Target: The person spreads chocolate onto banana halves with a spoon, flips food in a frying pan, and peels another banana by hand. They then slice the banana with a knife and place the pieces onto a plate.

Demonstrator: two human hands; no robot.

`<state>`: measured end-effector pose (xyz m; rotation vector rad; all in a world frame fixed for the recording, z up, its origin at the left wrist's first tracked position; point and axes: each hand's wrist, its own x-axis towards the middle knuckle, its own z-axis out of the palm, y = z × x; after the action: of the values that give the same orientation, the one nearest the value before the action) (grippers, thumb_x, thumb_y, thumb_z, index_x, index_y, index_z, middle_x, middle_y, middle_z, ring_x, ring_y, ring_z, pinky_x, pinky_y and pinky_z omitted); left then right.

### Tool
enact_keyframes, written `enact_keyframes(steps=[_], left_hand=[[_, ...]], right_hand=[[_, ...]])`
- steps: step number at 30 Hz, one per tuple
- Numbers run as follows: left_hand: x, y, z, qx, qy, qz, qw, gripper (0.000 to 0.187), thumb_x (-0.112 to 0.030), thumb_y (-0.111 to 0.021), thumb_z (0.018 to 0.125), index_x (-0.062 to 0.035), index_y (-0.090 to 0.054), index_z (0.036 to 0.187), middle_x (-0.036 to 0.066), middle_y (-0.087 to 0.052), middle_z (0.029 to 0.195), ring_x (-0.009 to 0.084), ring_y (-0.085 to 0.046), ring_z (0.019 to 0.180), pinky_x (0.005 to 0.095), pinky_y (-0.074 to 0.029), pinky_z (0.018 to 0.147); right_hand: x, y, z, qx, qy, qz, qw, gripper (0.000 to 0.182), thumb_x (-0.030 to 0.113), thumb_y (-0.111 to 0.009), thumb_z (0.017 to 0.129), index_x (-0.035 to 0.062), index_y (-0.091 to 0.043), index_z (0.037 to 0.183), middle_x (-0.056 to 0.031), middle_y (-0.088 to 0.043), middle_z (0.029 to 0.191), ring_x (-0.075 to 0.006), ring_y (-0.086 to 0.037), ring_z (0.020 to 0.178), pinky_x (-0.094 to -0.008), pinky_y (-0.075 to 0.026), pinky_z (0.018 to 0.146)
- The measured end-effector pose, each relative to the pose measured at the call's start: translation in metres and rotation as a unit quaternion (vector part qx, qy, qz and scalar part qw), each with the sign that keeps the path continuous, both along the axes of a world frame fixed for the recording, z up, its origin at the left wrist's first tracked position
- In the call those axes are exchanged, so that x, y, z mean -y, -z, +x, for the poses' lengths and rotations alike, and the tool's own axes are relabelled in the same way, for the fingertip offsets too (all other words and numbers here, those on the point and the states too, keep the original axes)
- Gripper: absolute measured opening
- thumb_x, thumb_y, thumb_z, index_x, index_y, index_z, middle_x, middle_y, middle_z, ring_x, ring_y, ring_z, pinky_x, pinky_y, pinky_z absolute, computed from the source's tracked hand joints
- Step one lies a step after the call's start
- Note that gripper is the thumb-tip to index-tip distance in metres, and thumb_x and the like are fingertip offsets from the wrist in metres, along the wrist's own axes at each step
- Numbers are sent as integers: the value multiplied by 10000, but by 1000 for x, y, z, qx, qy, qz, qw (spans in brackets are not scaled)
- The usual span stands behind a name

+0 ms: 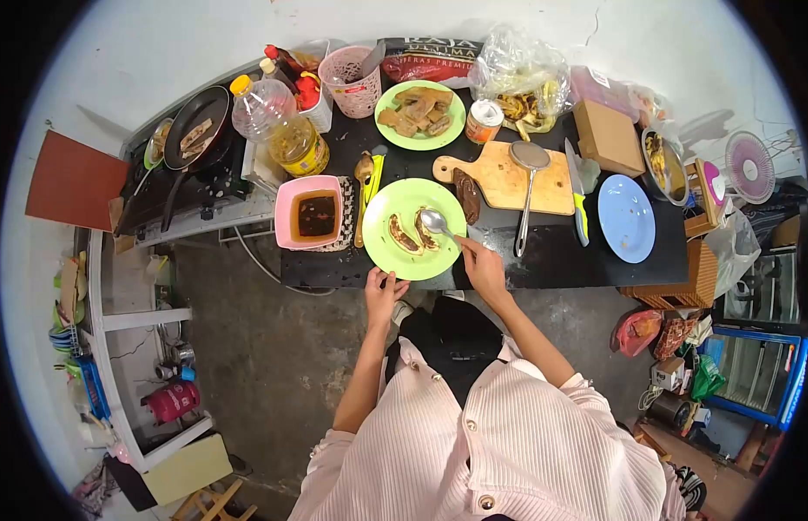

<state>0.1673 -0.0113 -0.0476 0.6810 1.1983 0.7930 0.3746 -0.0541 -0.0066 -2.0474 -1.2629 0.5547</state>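
On a light green plate (382,252) at the table's front edge lie two browned banana pieces (405,234). My right hand (484,267) is closed round the handle of a metal spoon (434,220), whose bowl rests at the right-hand banana piece. At the plate's lower rim is my left hand (385,291), its fingers touching the edge; whether they grip it is hard to make out. Left of the plate stands a pink square bowl (284,214) of dark brown liquid. Behind its right side lies a dark brown block (466,195), beside the wooden cutting board (499,174).
A sieve (530,156) lies across the board, with a knife (579,195) and a blue plate (627,219) to its right. Behind are a green plate of brown slices (420,130), a can (484,121) and an oil bottle (291,143). A frying pan (200,108) sits on the stove at left.
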Motion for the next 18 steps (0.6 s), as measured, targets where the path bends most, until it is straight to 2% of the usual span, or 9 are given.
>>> enact_keyframes(steps=[2, 6, 9, 12, 15, 16, 18], left_hand=[[-1, 6, -1, 7, 4, 3, 1000, 340, -147, -521, 940, -14, -368, 1213, 125, -507, 1093, 231, -646, 862, 321, -551, 756], [-2, 4, -1, 5, 7, -3, 1000, 333, -132, -510, 942, -9, -358, 1212, 137, -500, 1114, 239, -647, 864, 324, -552, 759], [-2, 0, 0, -5, 5, -5, 1000, 307, -106, -498, 940, -7, -368, 1200, 149, -534, 1114, 227, -643, 874, 315, -550, 762], [-1, -3, 0, 3, 3, -5, 1000, 301, -104, -498, 940, -4, -370, 1193, 147, -528, 1106, 232, -641, 872, 317, -550, 763], [-1, -4, 0, 6, 1, -4, 1000, 297, -104, -501, 939, -2, -370, 1185, 143, -527, 1095, 236, -639, 876, 320, -551, 764], [-1, -1, 0, 7, 1, -7, 1000, 315, -106, -504, 937, 3, -365, 1198, 135, -525, 1090, 238, -638, 880, 324, -550, 767], [0, 1, -1, 4, 3, -6, 1000, 321, -120, -506, 941, -6, -360, 1203, 130, -512, 1104, 237, -641, 878, 332, -546, 777]], right_hand=[[3, 3, 3, 9, -6, 24, 1000, 209, 163, -538, 872, 112, -672, 1025, -206, -639, 795, -377, -622, 708, -447, -488, 630], [4, -5, 4, 74, -6, -12, 997, 196, 190, -544, 875, 126, -673, 1007, -205, -636, 750, -378, -618, 678, -445, -486, 603], [9, -13, 6, 120, -2, -33, 992, 193, 156, -524, 878, 97, -629, 1028, -192, -648, 777, -357, -629, 683, -440, -486, 602], [15, -11, 11, 131, -36, 59, 989, 203, 105, -510, 871, 70, -603, 1048, -175, -615, 803, -347, -613, 689, -441, -478, 607], [21, -20, 7, 152, -57, 13, 987, 189, 79, -508, 884, 63, -591, 1052, -160, -551, 837, -357, -576, 743, -432, -458, 652], [23, -18, 6, 155, -59, 58, 984, 222, 46, -533, 862, 65, -578, 1078, -126, -486, 805, -329, -540, 737, -418, -432, 649], [27, -20, 4, 168, -63, 86, 980, 245, 34, -546, 849, 70, -577, 1088, -118, -496, 814, -310, -533, 749, -401, -410, 648]])
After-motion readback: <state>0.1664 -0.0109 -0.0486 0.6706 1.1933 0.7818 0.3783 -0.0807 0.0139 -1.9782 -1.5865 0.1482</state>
